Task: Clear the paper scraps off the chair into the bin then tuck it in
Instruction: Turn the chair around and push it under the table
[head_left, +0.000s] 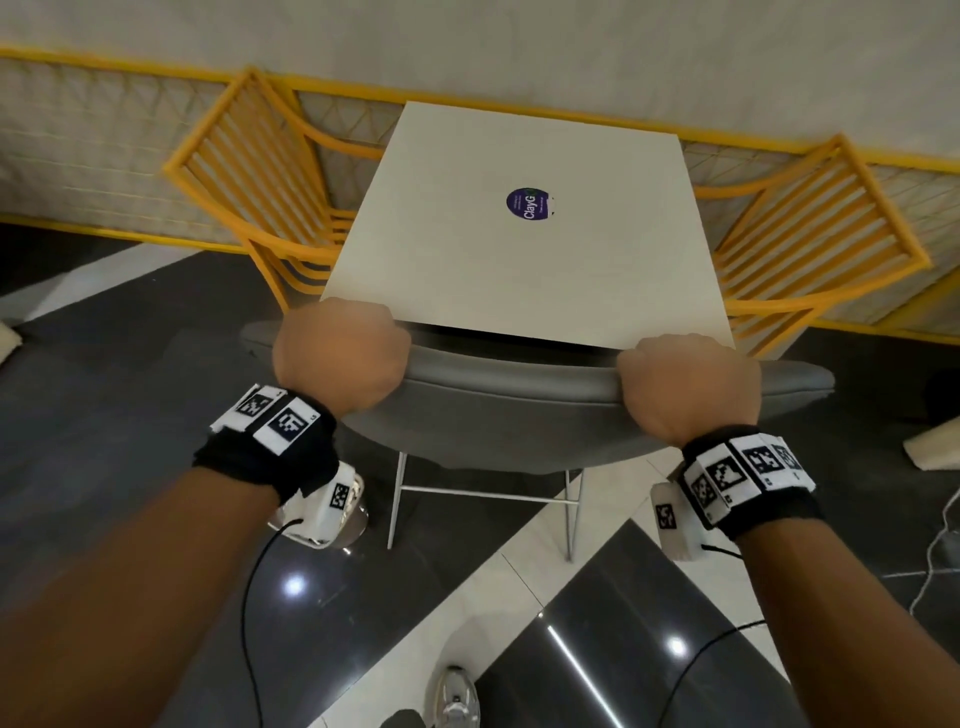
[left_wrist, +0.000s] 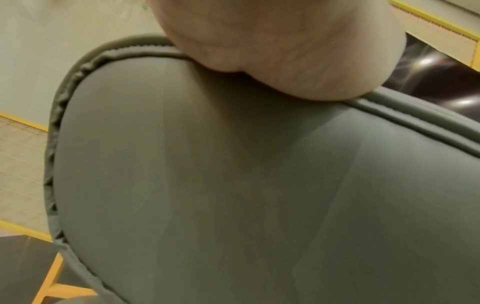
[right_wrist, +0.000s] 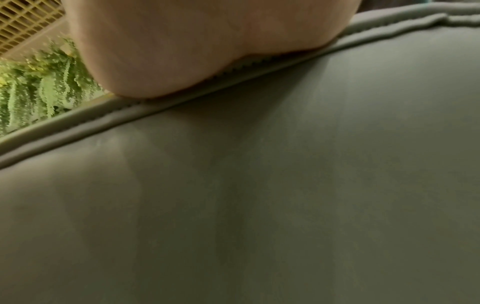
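Dark glossy floor tiles (head_left: 156, 332) crossed by pale bands run up to a cream wall (head_left: 519, 47) edged in yellow, where a square white table (head_left: 467, 249) with a round purple sticker (head_left: 528, 203) stands between two yellow slatted chairs (head_left: 260, 171). Pushed up against the table's near edge is the grey padded chair (head_left: 509, 415) — its seat is hidden under the tabletop, its thin metal legs showing below. Left hand (head_left: 340, 358) and right hand (head_left: 688, 387) each grip the top rim of its backrest, fingers curled over the piped edge — no scraps or bin show.
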